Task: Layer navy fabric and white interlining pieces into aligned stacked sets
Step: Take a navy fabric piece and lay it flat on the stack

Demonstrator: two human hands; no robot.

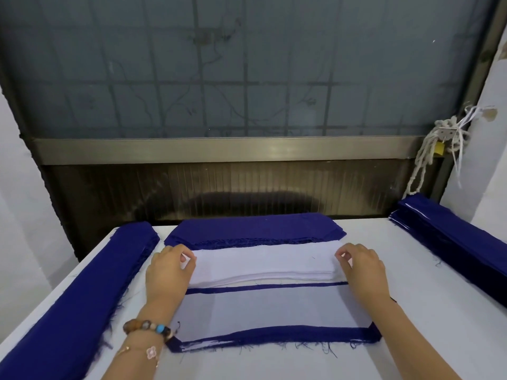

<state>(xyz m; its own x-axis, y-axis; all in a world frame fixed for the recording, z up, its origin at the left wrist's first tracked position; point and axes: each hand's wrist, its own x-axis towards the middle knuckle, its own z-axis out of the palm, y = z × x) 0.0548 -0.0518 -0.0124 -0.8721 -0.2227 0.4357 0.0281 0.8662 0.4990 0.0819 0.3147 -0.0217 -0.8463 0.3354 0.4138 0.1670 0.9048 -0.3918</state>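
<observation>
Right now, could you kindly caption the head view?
Left hand and right hand pinch the ends of the white interlining stack.

We had a single view, worn on the head, facing forward and down across the table (411,270) toward the window (247,64). It sat close: the left hand (168,270) and right hand (362,270) at the interlining (263,261) fell mid-frame, forearms entering from below.

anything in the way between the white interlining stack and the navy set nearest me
Nothing visible. The left hand and right hand pinch the ends of the white interlining stack; the navy set lies directly beside it, on the near side.
</observation>
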